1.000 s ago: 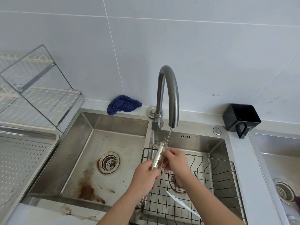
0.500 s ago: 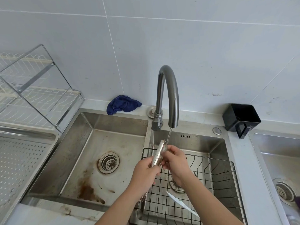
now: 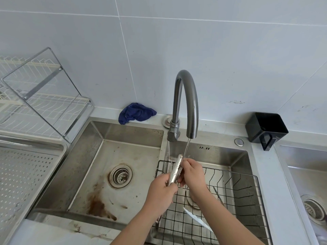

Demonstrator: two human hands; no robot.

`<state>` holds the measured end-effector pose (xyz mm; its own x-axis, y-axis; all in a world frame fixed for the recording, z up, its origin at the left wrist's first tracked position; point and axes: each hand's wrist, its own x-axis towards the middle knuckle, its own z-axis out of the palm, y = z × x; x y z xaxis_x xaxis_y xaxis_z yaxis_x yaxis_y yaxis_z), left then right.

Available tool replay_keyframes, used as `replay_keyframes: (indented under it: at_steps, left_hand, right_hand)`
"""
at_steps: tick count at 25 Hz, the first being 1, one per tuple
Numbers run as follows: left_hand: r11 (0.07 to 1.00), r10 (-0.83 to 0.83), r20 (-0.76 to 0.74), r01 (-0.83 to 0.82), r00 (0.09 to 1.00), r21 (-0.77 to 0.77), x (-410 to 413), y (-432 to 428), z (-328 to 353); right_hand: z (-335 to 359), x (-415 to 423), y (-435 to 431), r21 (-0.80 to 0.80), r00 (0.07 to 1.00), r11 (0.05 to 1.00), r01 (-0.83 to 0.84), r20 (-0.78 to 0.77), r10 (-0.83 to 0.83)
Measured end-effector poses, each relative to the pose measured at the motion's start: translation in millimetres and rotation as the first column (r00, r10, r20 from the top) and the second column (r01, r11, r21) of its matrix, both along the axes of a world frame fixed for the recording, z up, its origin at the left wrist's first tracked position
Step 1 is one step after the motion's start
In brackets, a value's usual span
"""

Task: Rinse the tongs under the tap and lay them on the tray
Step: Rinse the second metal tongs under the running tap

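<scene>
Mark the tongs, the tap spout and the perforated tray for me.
tongs (image 3: pixel 175 169): head view, serrated metal arm.
tap (image 3: pixel 192 110): head view, downward side of spout.
tray (image 3: pixel 26 174): head view, bare perforated floor.

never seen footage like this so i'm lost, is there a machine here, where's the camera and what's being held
There is no machine: these are a person's two bare hands. The camera sits on the person's head, looking forward and down, so the arms enter from the bottom edge. Below is a steel sink with its tap running. The left hand grips metal tongs low down and the right hand pinches them nearer the tip, under the stream. A black wire basket sits in the right basin. A perforated tray lies at the left, a dish rack behind it; a blue cloth and a black container rest by the wall.
</scene>
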<state>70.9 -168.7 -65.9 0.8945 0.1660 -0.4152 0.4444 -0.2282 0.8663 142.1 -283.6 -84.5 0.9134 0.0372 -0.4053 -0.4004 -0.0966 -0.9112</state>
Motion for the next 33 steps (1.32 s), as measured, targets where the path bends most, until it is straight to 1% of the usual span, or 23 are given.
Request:
replay_keyframes:
  at_steps: [2, 3, 5, 7, 10, 11, 13, 15, 16, 17, 19, 20, 21, 24, 25, 26, 27, 28, 29, 32, 33]
  left_hand:
    - [0.999, 0.017, -0.012, -0.017, 1.000, -0.032, -0.5, -2.0, -0.1]
    - [0.999, 0.024, -0.020, -0.025, 1.000, -0.046, -0.8, -1.7, 1.0]
    - [0.998, 0.030, -0.026, -0.032, 0.999, -0.059, -0.7, 1.7, 3.8]
    - [0.996, 0.034, -0.032, -0.037, 0.999, -0.083, -1.0, 4.5, 5.3]
    - [0.993, 0.039, -0.058, -0.045, 0.998, -0.110, -0.8, 2.2, 7.1]
    - [0.991, 0.045, -0.061, -0.052, 0.997, -0.123, -0.5, 1.3, 7.7]
    - [0.972, 0.090, -0.067, -0.102, 0.994, -0.213, 2.6, 2.9, 8.2]
    - [0.898, 0.167, -0.120, -0.201, 0.979, -0.391, 8.0, 7.9, 6.6]
    - [0.857, 0.183, -0.147, -0.231, 0.972, -0.460, 9.9, 10.0, 5.5]
    - [0.834, 0.184, -0.166, -0.243, 0.969, -0.496, 10.7, 10.5, 3.8]
    - [0.816, 0.176, -0.187, -0.249, 0.967, -0.521, 10.5, 8.2, 0.6]
    - [0.812, 0.175, -0.191, -0.251, 0.966, -0.526, 11.0, 5.8, -0.1]
    - [0.810, 0.177, -0.193, -0.254, 0.965, -0.529, 12.1, 3.6, 0.1]
    - [0.826, 0.205, -0.189, -0.273, 0.960, -0.493, 21.7, 2.5, 5.0]
    - [0.844, 0.201, -0.181, -0.264, 0.963, -0.467, 25.4, 1.7, 6.3]
    - [0.859, 0.190, -0.170, -0.247, 0.967, -0.449, 28.1, 0.5, 6.7]
    - [0.866, 0.176, -0.160, -0.230, 0.971, -0.443, 29.7, -1.7, 7.1]
    - [0.866, 0.166, -0.156, -0.219, 0.974, -0.449, 29.9, -4.7, 6.8]
    - [0.858, 0.165, -0.158, -0.220, 0.974, -0.464, 29.1, -7.4, 6.2]
    - [0.841, 0.213, -0.148, -0.259, 0.966, -0.475, 29.9, -9.8, 3.2]
    - [0.847, 0.234, -0.130, -0.268, 0.964, -0.459, 30.9, -8.9, 1.5]
  right_hand:
    - [-0.9, 0.5, 1.7, 0.010, 1.000, 1.000, 0.024, -0.018, -0.023]
    - [-1.6, 0.5, 0.5, 0.042, 0.999, 0.999, 0.017, -0.039, -0.016]
    - [-1.4, 0.5, -2.9, 0.134, 0.996, 0.991, -0.028, -0.075, 0.039]
    - [-0.3, -0.2, -3.7, 0.181, 0.993, 0.981, -0.068, -0.087, 0.085]
    - [-0.9, 2.2, -1.5, 0.137, 0.997, 0.991, 0.007, -0.080, 0.004]
    - [-0.7, 2.7, -1.5, 0.171, 0.995, 0.985, 0.031, -0.097, -0.014]
    - [0.3, 2.0, -2.4, 0.363, 0.987, 0.931, 0.051, -0.160, 0.009]
    - [2.2, -1.2, -3.1, 0.547, 0.973, 0.832, 0.089, -0.225, 0.044]
    - [3.8, -1.0, -2.6, 0.591, 0.965, 0.798, 0.118, -0.258, 0.048]
    - [5.0, 1.2, -1.2, 0.607, 0.955, 0.781, 0.146, -0.293, 0.049]
    - [9.0, 7.7, 2.6, 0.592, 0.939, 0.787, 0.172, -0.340, 0.051]
    - [11.5, 9.8, 2.8, 0.591, 0.939, 0.790, 0.163, -0.339, 0.060]
    - [14.7, 11.3, 1.8, 0.605, 0.945, 0.786, 0.128, -0.315, 0.088]
    - [23.8, 6.6, -3.5, 0.648, 0.969, 0.759, -0.070, -0.136, 0.205]
    - [26.4, 4.9, -5.3, 0.614, 0.971, 0.781, -0.110, -0.100, 0.215]
    - [27.3, 6.9, -5.4, 0.539, 0.976, 0.833, -0.126, -0.082, 0.200]
    - [28.7, 10.3, -4.6, 0.429, 0.985, 0.897, -0.111, -0.074, 0.157]
    - [29.2, 14.4, -4.4, 0.347, 0.993, 0.935, -0.077, -0.061, 0.105]
    - [30.2, 18.1, -5.4, 0.333, 0.997, 0.941, -0.053, -0.042, 0.071]
    - [30.6, 18.8, -12.5, 0.504, 0.999, 0.863, -0.037, 0.010, 0.037]
    - [29.1, 14.5, -15.7, 0.492, 0.997, 0.867, -0.082, 0.048, 0.067]
